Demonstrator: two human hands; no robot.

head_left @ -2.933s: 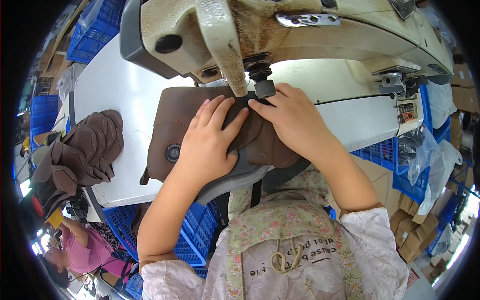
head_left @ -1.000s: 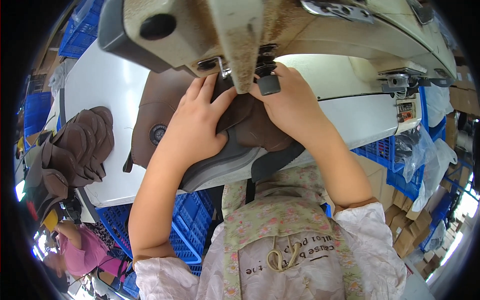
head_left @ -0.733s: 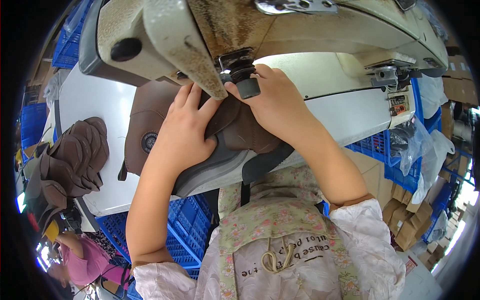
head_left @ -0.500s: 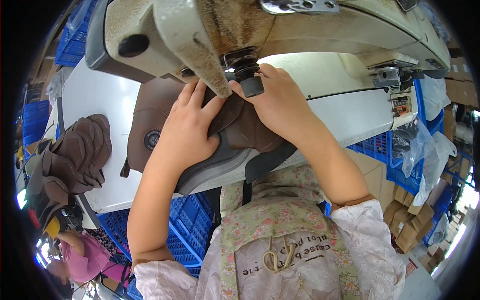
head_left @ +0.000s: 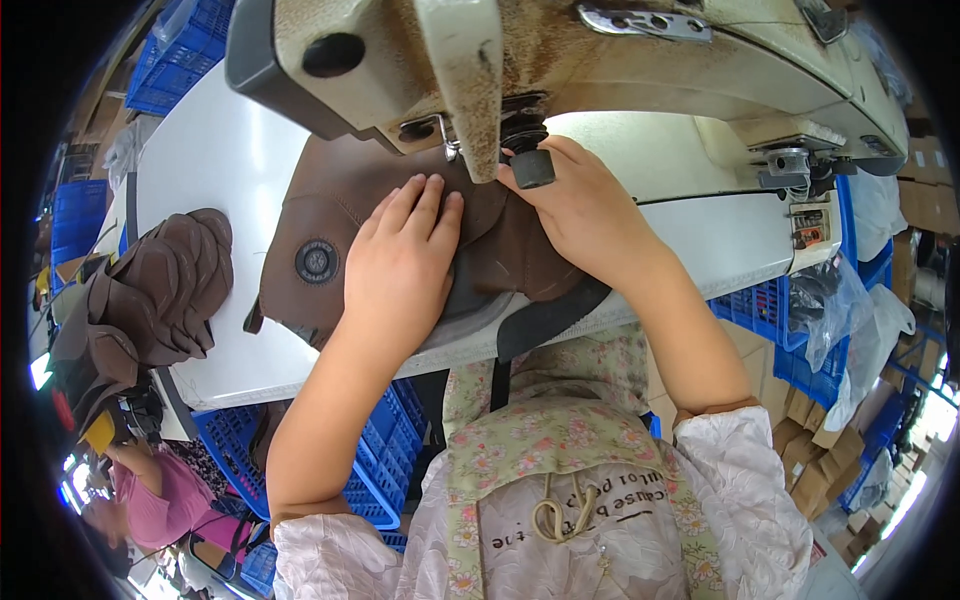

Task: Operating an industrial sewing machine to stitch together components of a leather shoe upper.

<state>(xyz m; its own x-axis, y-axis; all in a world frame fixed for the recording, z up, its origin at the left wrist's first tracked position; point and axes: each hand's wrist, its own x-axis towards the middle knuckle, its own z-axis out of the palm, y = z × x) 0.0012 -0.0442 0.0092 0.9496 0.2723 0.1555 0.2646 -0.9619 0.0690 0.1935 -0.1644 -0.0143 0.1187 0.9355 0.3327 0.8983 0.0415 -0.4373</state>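
Note:
Under the head of a worn cream sewing machine lies a brown leather piece, with stitched seams and a round dark badge. My left hand rests on the leather, fingers stretched out flat, left of the machine's needle area. Close by the black knob, my right hand bends its fingers at the leather's right side; the fingertips are partly hidden by the machine. Dark strap-like material hangs over the table's front edge beneath the leather. The needle itself is hidden.
A pile of brown leather pieces lies at the left end of the white table. Blue crates stand below the front edge, others at right. Cardboard boxes are at the right, and a co-worker in pink sits lower left.
My left hand has moved up off the near edge of the leather and flattened, thumb no longer spread out. The leather lies flatter, its badge more in view. The whole view has shifted slightly.

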